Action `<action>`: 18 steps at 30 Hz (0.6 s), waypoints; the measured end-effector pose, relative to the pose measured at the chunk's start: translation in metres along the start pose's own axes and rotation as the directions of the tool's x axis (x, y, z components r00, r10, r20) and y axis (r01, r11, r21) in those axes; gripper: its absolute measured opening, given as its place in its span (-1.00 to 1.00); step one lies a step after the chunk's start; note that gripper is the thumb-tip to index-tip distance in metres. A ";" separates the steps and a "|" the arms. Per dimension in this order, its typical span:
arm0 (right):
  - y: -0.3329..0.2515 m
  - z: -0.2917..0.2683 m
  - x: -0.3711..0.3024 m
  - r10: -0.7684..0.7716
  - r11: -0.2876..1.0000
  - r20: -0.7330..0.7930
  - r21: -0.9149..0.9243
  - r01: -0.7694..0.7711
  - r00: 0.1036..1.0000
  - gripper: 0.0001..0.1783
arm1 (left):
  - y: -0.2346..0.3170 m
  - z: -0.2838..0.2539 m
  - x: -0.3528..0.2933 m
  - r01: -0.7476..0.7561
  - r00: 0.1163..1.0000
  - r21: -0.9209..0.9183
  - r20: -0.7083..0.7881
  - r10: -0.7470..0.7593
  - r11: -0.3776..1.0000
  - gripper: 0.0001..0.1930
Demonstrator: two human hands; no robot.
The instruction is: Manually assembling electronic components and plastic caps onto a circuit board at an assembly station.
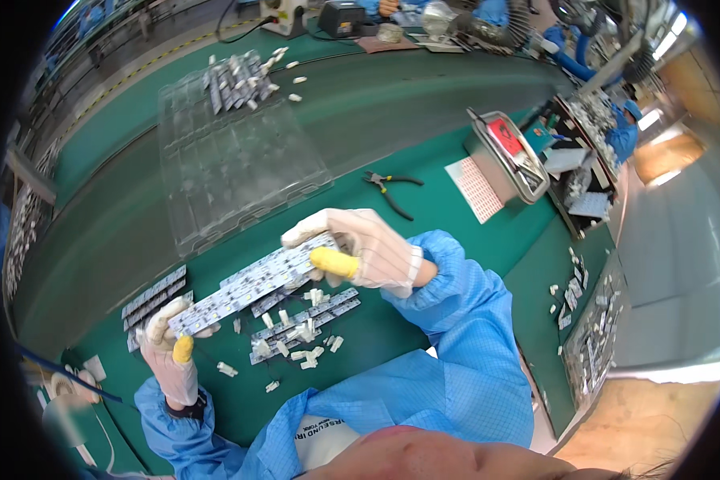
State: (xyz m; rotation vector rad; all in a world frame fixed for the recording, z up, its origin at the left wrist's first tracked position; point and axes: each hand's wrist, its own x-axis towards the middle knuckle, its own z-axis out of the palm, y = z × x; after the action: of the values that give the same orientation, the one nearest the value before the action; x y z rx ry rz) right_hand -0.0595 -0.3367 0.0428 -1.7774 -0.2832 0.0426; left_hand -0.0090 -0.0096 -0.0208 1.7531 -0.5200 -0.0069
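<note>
A long white circuit board strip (252, 284) dotted with small components slants up to the right between my gloved hands. My left hand (170, 344) pinches its lower left end, a yellow cover on the thumb. At the upper right end, my right hand (368, 252) is closed on the same board, its thumb also in yellow. Beneath lie more boards with white connectors (304, 328) on short wires. Next to my left hand is a stack of boards (156, 296). Part of another strip shows behind the held one, and I cannot tell whether it is held too.
Pliers (388, 190) with dark, yellow-marked handles lie beyond my right hand, near a sheet of labels (476, 188) and a tool bin (500, 156). A clear plastic tray (240, 168) bears piled boards (240, 80) at its far end. Further right lies another tray (600, 336) of parts.
</note>
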 end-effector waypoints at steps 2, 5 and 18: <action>0.007 0.001 0.000 0.070 0.997 -0.033 0.031 -0.069 0.997 -0.69 | 0.002 -0.009 0.002 -0.007 0.998 0.233 0.066 -0.009 0.972 -0.40; 0.001 0.008 0.001 0.135 0.979 -0.080 0.166 -0.120 0.988 -0.65 | 0.013 0.004 0.000 0.111 0.992 -0.195 0.082 -0.097 0.975 -0.43; 0.003 0.011 -0.002 0.203 0.977 -0.194 0.108 -0.185 0.960 -0.58 | 0.019 0.002 0.006 0.061 0.973 0.005 0.221 -0.061 0.998 -0.46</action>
State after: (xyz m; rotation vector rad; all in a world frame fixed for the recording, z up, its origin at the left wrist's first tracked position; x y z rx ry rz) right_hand -0.0632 -0.3277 0.0370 -1.6996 0.0414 0.0126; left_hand -0.0110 -0.0167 -0.0018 1.7764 -0.6267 -0.2489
